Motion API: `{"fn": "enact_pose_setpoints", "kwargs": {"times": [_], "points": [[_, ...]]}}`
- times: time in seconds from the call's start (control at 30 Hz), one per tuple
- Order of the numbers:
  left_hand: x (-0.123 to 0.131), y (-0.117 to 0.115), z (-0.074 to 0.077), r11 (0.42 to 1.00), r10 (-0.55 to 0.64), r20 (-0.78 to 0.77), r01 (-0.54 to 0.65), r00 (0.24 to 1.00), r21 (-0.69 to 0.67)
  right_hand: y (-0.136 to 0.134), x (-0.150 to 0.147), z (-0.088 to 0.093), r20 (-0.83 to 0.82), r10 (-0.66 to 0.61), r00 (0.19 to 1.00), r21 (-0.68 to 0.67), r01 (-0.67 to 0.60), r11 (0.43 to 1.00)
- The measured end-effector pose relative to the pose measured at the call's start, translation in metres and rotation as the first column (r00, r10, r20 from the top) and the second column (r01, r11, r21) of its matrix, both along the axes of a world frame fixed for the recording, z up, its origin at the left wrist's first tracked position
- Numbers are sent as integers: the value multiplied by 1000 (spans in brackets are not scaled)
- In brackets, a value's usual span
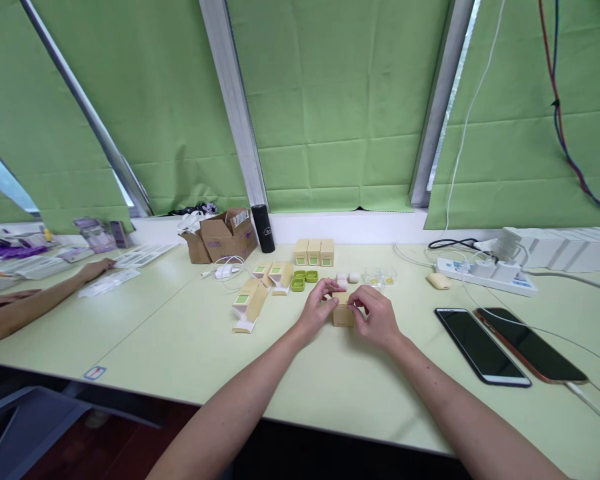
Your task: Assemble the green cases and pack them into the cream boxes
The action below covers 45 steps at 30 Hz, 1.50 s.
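Observation:
A small brown cardboard box (343,317) stands on the table in front of me. My left hand (320,307) closes round its left side. At the right, the fingers of my right hand (377,316) pinch the box near its top edge. Just behind are small white pieces (353,277) and clear plastic cups (387,276) with something yellow in them. Left of these lie small green square trays (298,284). Several brown boxes with green labels and unfolded flaps (250,301) lie further left. Three closed boxes (314,253) stand in a row at the back.
An open carton (229,238), a black bottle (263,229) and a white charger (225,271) are at back left. Two phones (483,347), a beige case (439,281) and a power strip (487,276) with cables lie at right. Another person's arm (35,312) reaches in from the left.

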<state>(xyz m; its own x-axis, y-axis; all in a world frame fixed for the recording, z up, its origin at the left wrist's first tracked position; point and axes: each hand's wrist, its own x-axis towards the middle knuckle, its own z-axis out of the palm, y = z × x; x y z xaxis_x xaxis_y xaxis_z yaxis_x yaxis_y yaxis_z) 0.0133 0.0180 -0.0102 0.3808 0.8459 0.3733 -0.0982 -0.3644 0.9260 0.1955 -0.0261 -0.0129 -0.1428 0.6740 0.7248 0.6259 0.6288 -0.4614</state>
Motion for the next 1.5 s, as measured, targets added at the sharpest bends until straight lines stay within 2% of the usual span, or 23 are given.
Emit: {"fn": "enact_pose_setpoints", "kwargs": {"times": [0.33, 0.57, 0.97, 1.07, 1.2, 1.27, 1.33, 1.5], "points": [[0, -5, 7, 1000, 5, -42, -5, 999, 10, -1, 1, 3, -9, 28, 1000, -21, -28, 999], [0, -4, 4, 999, 17, -46, -15, 999, 37, 0, 1, -1, -5, 38, 999, -29, -38, 999], [1, -7, 8, 997, 31, -93, -25, 995, 69, -1, 4, 2, 77, 71, 995, -31, -69, 997], [-1, -6, 8, 995, 53, -110, -43, 993, 91, 3, 7, 0, 122, 15, 992, -50, -9, 999], [-2, -1, 3, 989, 138, -88, -132, 987, 64, 8, 11, -3, 148, -192, 970, -102, 208, 973], [-1, 2, 0, 986, 168, -78, -166, 983, 37, 9, 13, -3, 138, -246, 959, -116, 262, 958], [0, 3, -1, 984, 180, -66, -179, 981, 20, 8, 15, -1, 117, -217, 969, -109, 229, 967], [1, 5, -2, 988, 144, -21, -145, 989, -45, 0, 15, 7, 155, -8, 988, -80, 20, 997]]}}
